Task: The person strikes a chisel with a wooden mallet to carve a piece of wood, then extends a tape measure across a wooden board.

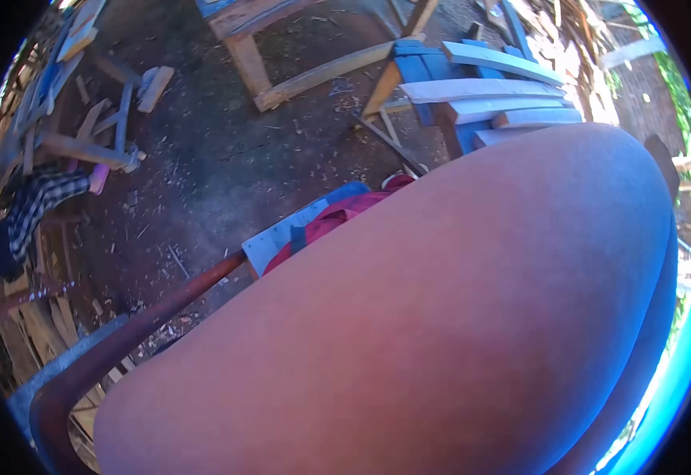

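A bare limb [409, 317], very close to the camera, fills the middle and lower right; which part of the body it is cannot be told. Neither of my hands shows. Behind its upper edge lie red cloth [353, 207] and a pale blue board [282, 237] with small holes. A curved red-brown bar [151, 315] runs from the lower left up to that board. Whether a hand touches any of these is hidden.
Pale planks [484, 90] lie on a blue wooden stand at the upper right. A wooden frame [250, 71] stands at the top. At the far left is another person in checked trousers [41, 204], near timber pieces. Chips litter the dirt floor [203, 166].
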A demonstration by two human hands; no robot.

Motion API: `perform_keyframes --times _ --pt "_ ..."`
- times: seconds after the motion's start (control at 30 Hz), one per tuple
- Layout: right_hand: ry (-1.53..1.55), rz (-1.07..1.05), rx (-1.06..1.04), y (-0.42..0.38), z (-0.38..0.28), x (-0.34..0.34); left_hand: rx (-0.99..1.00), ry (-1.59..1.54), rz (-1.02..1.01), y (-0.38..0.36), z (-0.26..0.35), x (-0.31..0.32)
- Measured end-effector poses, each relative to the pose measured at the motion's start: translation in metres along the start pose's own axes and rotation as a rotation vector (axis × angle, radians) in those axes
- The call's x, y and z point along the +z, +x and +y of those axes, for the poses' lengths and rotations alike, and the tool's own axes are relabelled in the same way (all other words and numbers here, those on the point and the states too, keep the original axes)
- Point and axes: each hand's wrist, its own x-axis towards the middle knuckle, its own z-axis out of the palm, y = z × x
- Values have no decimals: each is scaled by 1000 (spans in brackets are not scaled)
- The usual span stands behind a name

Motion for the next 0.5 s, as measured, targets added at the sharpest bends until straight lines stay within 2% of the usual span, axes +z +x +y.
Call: perform_keyframes --times 0.27,0.33,0.4,0.47,0.5 --pt "168 -95 64 23 -5 -12 33 -75 -155 19 31 -28" --pt "173 -78 18 18 -13 -20 15 -101 -198 36 43 -41" --pt "86 -8 -121 7 -28 3 -74 -111 -197 28 48 -46" --pt "59 66 -214 8 -33 12 -196 -143 -138 1 40 -35" --pt "290 55 -212 8 -28 16 -227 -114 44 -16 19 -14"
